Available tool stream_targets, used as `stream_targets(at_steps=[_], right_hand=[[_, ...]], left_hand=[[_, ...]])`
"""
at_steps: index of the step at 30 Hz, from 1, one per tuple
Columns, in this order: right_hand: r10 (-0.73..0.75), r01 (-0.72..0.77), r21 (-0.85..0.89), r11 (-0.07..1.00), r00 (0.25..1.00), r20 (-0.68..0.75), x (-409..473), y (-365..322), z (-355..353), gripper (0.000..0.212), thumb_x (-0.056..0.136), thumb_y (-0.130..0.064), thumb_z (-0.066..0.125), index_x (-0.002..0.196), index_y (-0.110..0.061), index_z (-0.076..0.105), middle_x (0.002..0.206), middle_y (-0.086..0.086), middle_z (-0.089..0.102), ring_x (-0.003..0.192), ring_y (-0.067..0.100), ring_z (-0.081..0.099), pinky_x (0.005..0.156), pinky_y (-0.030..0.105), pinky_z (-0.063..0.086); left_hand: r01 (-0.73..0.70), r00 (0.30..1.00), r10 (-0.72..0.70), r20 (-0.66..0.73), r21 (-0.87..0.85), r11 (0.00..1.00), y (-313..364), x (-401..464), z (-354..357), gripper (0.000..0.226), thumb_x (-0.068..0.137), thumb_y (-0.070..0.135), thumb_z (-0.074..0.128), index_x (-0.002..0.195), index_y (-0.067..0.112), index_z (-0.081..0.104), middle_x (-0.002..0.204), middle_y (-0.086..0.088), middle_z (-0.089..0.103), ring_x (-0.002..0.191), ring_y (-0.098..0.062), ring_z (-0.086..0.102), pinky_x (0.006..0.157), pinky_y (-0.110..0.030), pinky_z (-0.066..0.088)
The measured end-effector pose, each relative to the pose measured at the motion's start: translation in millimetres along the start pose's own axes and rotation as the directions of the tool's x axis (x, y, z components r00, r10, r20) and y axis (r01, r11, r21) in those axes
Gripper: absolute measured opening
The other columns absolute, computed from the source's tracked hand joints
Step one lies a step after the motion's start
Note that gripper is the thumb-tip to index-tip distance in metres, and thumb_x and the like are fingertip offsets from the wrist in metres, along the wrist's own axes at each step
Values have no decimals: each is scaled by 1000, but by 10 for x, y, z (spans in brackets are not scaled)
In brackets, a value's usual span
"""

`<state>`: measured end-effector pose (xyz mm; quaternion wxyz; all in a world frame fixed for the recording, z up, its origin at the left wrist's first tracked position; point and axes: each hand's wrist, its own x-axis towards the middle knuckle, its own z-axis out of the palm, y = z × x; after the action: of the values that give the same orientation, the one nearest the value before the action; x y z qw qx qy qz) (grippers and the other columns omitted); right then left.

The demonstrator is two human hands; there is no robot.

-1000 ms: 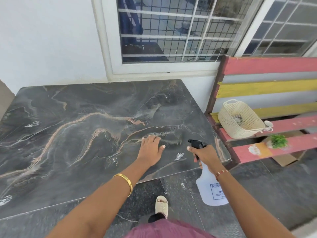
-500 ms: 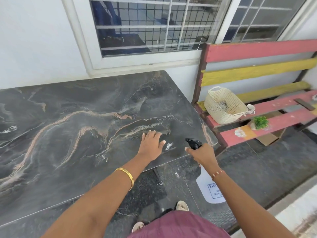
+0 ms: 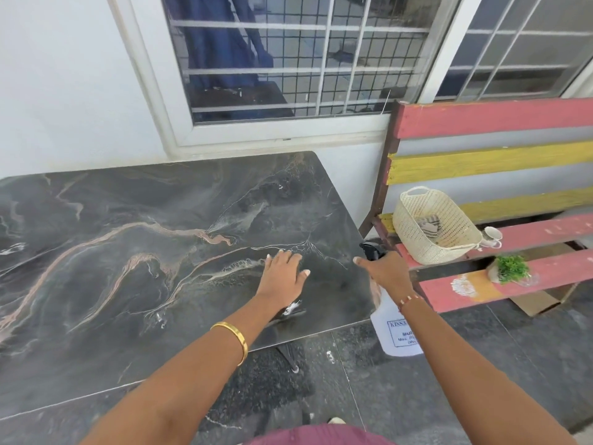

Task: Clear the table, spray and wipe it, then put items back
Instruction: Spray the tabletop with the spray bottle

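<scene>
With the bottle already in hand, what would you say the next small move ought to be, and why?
Probably aim the spray bottle at the table and squeeze. The right hand grips its black trigger head near the table's right edge, the left hand lies flat on the dark top, and the basket, cup and small plant already sit on the bench. I see no cloth in either hand.

Spray bottle [image 3: 396, 332] label reading "KISSA…" partly hidden by the arm, smaller lines illegible
</scene>
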<state>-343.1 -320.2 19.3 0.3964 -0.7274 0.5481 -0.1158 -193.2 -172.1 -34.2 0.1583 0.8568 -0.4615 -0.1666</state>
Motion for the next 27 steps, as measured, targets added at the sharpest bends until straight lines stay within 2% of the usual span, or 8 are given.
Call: stream_targets(at_steps=[5, 9, 12, 15, 19, 22, 25, 27], right_hand=[[-84, 83, 28, 996, 995, 45, 387, -191, -54, 44, 76, -39, 72, 95, -1, 64, 88, 14, 70, 80, 28, 68, 76, 31, 52], [-160, 159, 13, 987, 982, 99, 600, -349, -91, 25, 78, -31, 69, 74, -9, 59, 78, 11, 65, 72, 26, 62, 71, 30, 51], [-152, 148, 46, 988, 984, 93, 713, -329, -160, 27, 76, -33, 71, 80, -9, 59, 71, 7, 63, 67, 24, 61, 69, 30, 52], [-130, 117, 145, 983, 988, 86, 780, -197, -312, 25, 77, -30, 69, 76, -6, 61, 61, 7, 62, 54, 18, 57, 56, 27, 47], [-77, 68, 257, 964, 997, 25, 835, 143, -573, 26, 79, -27, 66, 83, -1, 65, 73, 12, 66, 62, 22, 57, 60, 30, 46], [-36, 48, 300, 953, 998, -46, 853, 403, -788, 19, 83, -27, 62, 82, -7, 62, 74, 9, 63, 71, 25, 58, 69, 34, 47], [9, 28, 373, 927, 995, -98, 875, 655, -1049, 22, 86, -21, 58, 68, -9, 52, 63, 8, 53, 63, 23, 47, 66, 31, 39], [23, 48, 425, 904, 987, -159, 907, 834, -1240, 21, 86, -16, 58, 69, -7, 49, 62, 9, 47, 62, 20, 41, 64, 30, 34]], left_hand=[[45, 999, -45, -21, 1, 999, 239, 213, 57, 49, 97, 37, 35, 140, 14, 33, 146, -10, 35, 141, -26, 25, 119, -46, 11], [84, 996, -83, -31, 11, 996, 407, 285, 85, 50, 97, 38, 34, 141, 14, 32, 148, -10, 34, 142, -26, 22, 119, -46, 12], [105, 994, -104, -33, 10, 994, 528, 329, 100, 51, 97, 38, 33, 141, 14, 31, 150, -10, 31, 144, -26, 19, 120, -45, 9], [103, 994, -102, -28, 13, 995, 682, 433, 159, 50, 97, 38, 33, 141, 14, 31, 152, -10, 29, 145, -27, 17, 120, -45, 8], [41, 999, -41, 17, 15, 999, 1004, 644, 324, 51, 97, 38, 33, 142, 14, 31, 152, -11, 28, 145, -27, 16, 120, -45, 7], [-37, 997, 36, 62, 22, 999, 1310, 817, 464, 51, 97, 37, 34, 142, 13, 30, 152, -11, 28, 145, -27, 16, 120, -46, 7], [-142, 985, 140, 98, 14, 990, 1672, 1004, 639, 51, 97, 38, 35, 141, 13, 33, 149, -10, 33, 142, -26, 22, 119, -48, 11], [-218, 968, 216, 130, 0, 976, 1962, 1147, 756, 51, 96, 38, 35, 140, 13, 33, 148, -11, 34, 141, -26, 23, 118, -47, 14]])
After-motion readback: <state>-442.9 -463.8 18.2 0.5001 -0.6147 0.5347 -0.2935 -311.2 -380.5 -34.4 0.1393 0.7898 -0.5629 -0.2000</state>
